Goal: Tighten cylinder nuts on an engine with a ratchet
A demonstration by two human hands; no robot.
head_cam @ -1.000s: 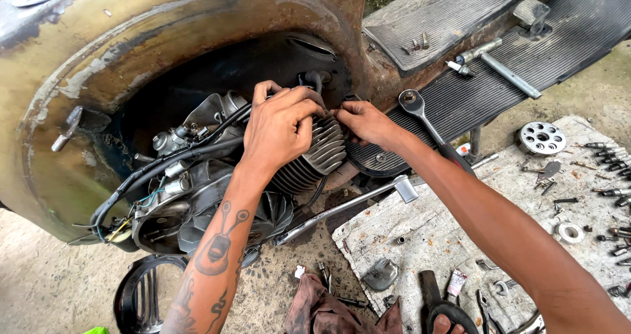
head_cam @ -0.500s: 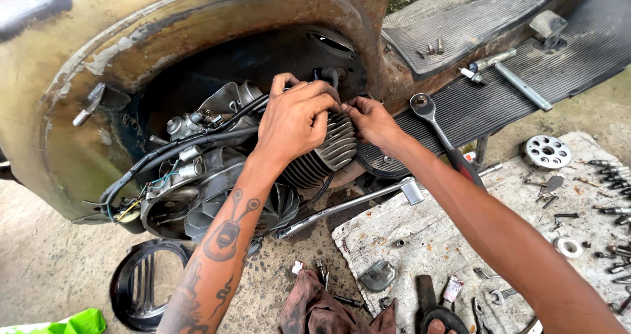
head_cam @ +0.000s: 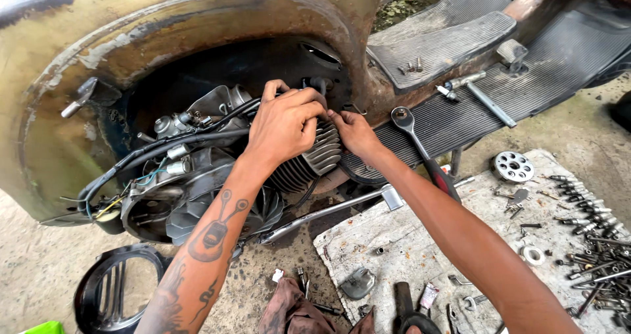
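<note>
Your left hand point(head_cam: 286, 120) is curled over the top of the finned engine cylinder point(head_cam: 315, 158), fingers bent and gripping its upper edge; your right hand point(head_cam: 355, 131) comes in from the right, fingertips pressed together at the cylinder's head end, though you cannot tell whether they pinch a small part or just touch metal. The cylinder sits low inside the open side of the scooter body point(head_cam: 197, 18), sticking out toward the footboard. Judge it as heavy, rigid cast metal, thin fins likely to chip and probably oily, so hold it by the solid body or head, not by a single fin. Black cables point(head_cam: 177, 143) run across just left of your left hand and crowd the gap; the fan housing point(head_cam: 197, 209) sits below them. A ratchet wrench point(head_cam: 414, 140) lies on the ribbed footboard point(head_cam: 473, 117) just beside your right wrist, with loose bolts point(head_cam: 413, 66) farther up. The kick lever point(head_cam: 328, 212) passes under the cylinder. Below right, a pale board point(head_cam: 420, 242) on the ground serves as the surface, carrying a round toothed disc point(head_cam: 513, 166) and a scatter of sockets and bits point(head_cam: 585, 209). A black round cover point(head_cam: 118, 288) lies on the ground at left.
</note>
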